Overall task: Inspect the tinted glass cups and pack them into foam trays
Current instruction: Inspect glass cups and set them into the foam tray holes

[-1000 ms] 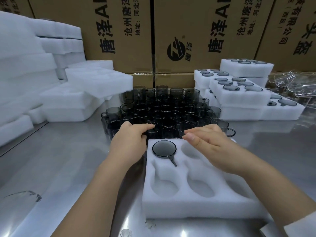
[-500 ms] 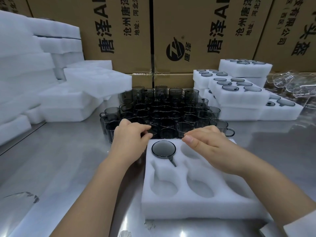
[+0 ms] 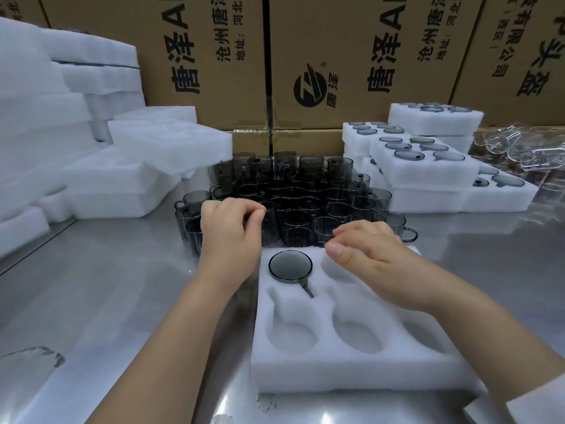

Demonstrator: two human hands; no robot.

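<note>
Head view: left hand [image 3: 227,237] has crept forward to the tinted cups [image 3: 305,215] massed at the far edge of the foam tray [image 3: 351,374], fingers curled, grip unclear, right hand [image 3: 376,261] hovers loose and empty, one packed cup [image 3: 290,266] sits far-left, next pick likely starting.

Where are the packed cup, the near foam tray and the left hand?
packed cup [image 3: 290,266]: head view, middle of its dark round face.
near foam tray [image 3: 351,373]: head view, bare front wall.
left hand [image 3: 230,232]: head view, back of the hand.
</note>
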